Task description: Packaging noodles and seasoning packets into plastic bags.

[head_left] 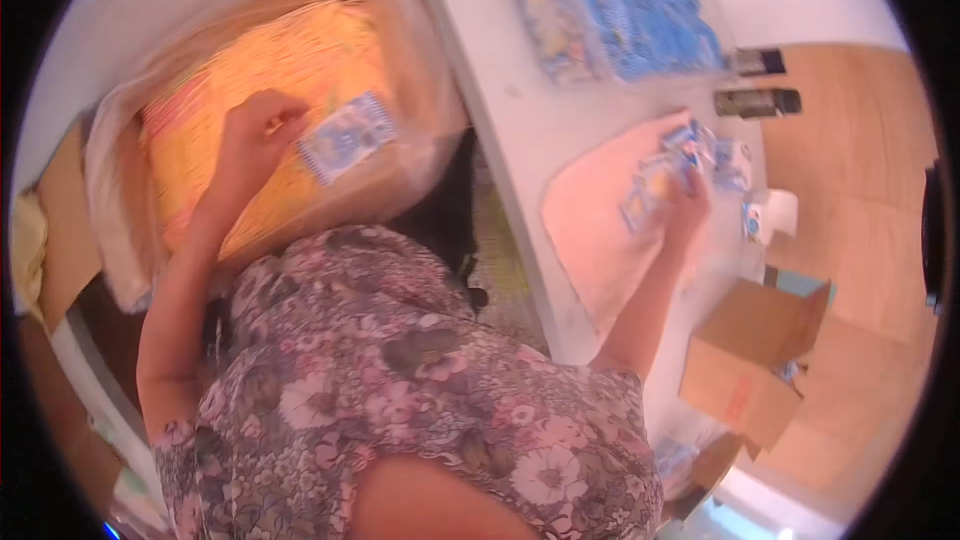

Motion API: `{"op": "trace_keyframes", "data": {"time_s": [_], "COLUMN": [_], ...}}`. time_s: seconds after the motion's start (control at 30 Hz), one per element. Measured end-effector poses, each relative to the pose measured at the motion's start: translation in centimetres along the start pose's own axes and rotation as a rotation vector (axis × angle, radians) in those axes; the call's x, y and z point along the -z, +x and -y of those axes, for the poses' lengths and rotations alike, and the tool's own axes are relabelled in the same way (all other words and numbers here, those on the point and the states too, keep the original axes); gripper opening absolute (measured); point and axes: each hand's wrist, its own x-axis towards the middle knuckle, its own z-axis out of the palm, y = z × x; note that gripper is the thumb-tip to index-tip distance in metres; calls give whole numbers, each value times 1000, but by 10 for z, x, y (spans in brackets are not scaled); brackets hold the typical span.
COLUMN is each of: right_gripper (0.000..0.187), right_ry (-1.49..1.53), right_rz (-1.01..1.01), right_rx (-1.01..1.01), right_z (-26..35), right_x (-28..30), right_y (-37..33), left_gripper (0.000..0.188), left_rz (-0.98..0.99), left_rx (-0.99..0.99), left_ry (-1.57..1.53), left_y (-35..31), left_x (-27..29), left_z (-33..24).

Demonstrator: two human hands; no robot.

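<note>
Currently: both hands loaded with packets, risk of drops and mix-ups

We record our left hand [258, 130] reaching out over a large clear plastic bag [420, 70] that lies open to our left, stuffed with a dense stack of orange-yellow packets [260, 60]. The fingers are pinched together on one small blue-and-white packet [347, 137], which hangs just above the orange stack, near its right edge. Grip looks shallow: only a corner of the packet sits between the fingertips, so we judge it could slip and fall back into the bag, or down between the bag and the white table [520, 110].

Our right hand [688, 202] rests over a pink cloth [590, 220] spread on the table and is closed around a loose bunch of blue packets [668, 165]. The picture is blurred there, so we cannot tell how many it holds or how firmly. A bunch that loose may fan out and scatter; a few similar packets [735, 165] already lie just beside the hand.

Further risks, as we judge them:
- Our arms are spread wide apart, so we cannot watch both hands at once.
- An open cardboard box [745, 355] stands near the table edge, below the right hand; a sweeping forearm could knock it off.
- A white cup [780, 212] and two dark cylindrical objects [757, 100] sit near the cloth and could be nudged.
- More blue packaging [640, 10] lies at the far end, easy to confuse with the sorted ones.
</note>
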Motion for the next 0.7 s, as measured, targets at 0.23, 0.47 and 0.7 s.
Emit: {"op": "trace_keyframes", "data": {"time_s": [0.23, 0.47, 0.7], "right_gripper": [41, 18, 24], "right_ry": [194, -11, 394], "right_rz": [48, -110, 439], "right_rx": [-107, 367, 69], "right_z": [-41, -46, -10], "right_x": [-4, 9, 44], "right_y": [6, 11, 4], "left_gripper": [10, 7, 7], "left_rz": [55, 52, 81], "left_rx": [12, -13, 3], "left_ry": [-120, -121, -207], "left_y": [-2, 1, -4], "left_x": [-12, -15, -16], "left_z": [-8, -10, -4]}}
